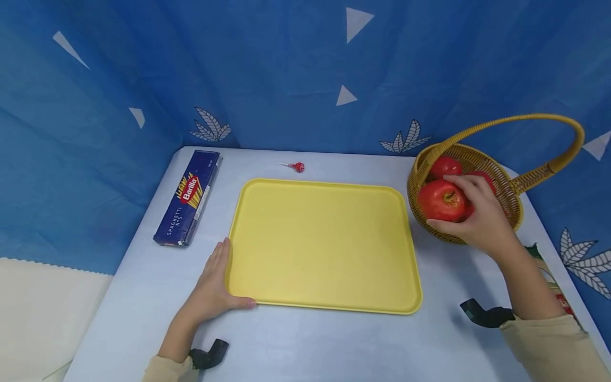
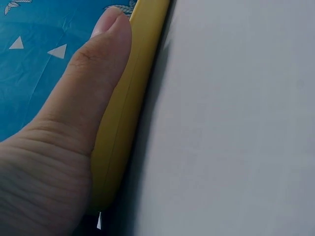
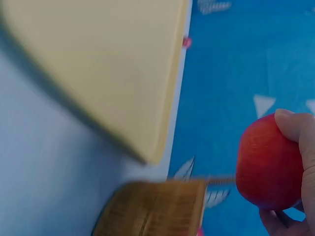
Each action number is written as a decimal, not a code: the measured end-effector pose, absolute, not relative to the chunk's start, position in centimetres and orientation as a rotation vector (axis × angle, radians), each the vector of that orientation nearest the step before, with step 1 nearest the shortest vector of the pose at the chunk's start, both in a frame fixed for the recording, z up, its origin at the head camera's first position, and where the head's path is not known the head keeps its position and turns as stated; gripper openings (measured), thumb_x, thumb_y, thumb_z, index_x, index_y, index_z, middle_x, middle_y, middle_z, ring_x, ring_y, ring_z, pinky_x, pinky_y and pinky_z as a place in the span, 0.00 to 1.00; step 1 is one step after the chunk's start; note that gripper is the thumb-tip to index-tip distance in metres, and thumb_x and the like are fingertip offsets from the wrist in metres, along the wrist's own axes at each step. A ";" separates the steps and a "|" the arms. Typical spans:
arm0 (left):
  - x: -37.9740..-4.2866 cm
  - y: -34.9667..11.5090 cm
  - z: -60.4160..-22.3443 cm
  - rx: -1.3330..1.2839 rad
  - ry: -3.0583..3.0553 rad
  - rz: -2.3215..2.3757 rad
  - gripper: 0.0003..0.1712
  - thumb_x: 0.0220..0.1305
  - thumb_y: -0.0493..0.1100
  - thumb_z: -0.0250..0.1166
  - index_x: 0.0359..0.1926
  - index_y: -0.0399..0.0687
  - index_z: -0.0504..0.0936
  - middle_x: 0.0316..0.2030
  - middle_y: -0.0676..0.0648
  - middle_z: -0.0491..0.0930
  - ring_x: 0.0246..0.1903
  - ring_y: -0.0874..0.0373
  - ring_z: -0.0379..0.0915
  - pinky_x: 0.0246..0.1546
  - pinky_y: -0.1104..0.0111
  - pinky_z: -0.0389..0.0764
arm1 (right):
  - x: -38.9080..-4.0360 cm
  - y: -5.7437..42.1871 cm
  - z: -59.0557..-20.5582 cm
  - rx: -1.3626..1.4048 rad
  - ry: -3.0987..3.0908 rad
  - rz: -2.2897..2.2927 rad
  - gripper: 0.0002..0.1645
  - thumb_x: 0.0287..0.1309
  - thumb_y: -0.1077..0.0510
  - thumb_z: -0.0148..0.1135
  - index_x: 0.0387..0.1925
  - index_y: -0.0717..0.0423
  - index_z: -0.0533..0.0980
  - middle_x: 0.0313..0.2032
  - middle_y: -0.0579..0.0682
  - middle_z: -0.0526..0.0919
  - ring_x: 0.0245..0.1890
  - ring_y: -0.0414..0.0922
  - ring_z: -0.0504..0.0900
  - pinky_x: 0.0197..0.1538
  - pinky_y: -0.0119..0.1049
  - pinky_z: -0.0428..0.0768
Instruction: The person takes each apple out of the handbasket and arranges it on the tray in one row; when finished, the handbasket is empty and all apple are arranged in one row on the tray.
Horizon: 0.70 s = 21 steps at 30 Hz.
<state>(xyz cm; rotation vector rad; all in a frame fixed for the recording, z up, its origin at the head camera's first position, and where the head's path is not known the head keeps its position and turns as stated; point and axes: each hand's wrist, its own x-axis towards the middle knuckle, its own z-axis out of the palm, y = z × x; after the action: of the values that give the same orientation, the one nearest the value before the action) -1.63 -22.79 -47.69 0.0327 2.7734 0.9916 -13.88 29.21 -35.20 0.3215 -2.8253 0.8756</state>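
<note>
My right hand grips a red apple, thumb on the near side and fingers over the far side. In the right wrist view this apple shows above the wicker basket. More red apples lie inside the basket, partly hidden by the hand and the held one. At the yellow tray's near left corner rests my left hand, its fingers straight along the left side. The left thumb lies against the tray's front edge in the left wrist view.
A blue spaghetti box lies left of the tray. Behind the tray is a small red lollipop. The basket's tall handle arches over the right back corner. A green and brown package is partly covered by my right forearm.
</note>
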 end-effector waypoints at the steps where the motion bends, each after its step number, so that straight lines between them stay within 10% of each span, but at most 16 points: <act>1: -1.6 -22.8 -47.7 0.030 2.772 0.993 0.93 0.23 0.77 0.78 0.79 0.50 0.29 0.80 0.41 0.34 0.79 0.41 0.29 0.74 0.37 0.46 | -13.7 28.5 -35.2 0.346 -2.819 0.887 0.56 0.35 0.59 0.84 0.69 0.50 0.67 0.64 0.62 0.65 0.64 0.62 0.62 0.46 0.74 0.77; 21: -1.6 -22.7 -47.5 0.019 2.789 1.027 0.92 0.22 0.76 0.79 0.79 0.48 0.33 0.80 0.40 0.38 0.79 0.41 0.33 0.75 0.39 0.47 | -16.4 13.0 -37.8 0.749 -2.912 1.315 0.52 0.39 0.44 0.83 0.67 0.44 0.69 0.60 0.51 0.68 0.60 0.51 0.72 0.53 0.54 0.85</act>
<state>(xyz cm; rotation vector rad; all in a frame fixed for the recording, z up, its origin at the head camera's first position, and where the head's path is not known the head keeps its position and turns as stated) -1.55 -22.69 -47.54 0.0191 2.7893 1.0267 -16.44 13.03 -37.76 0.7494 -2.9124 1.3147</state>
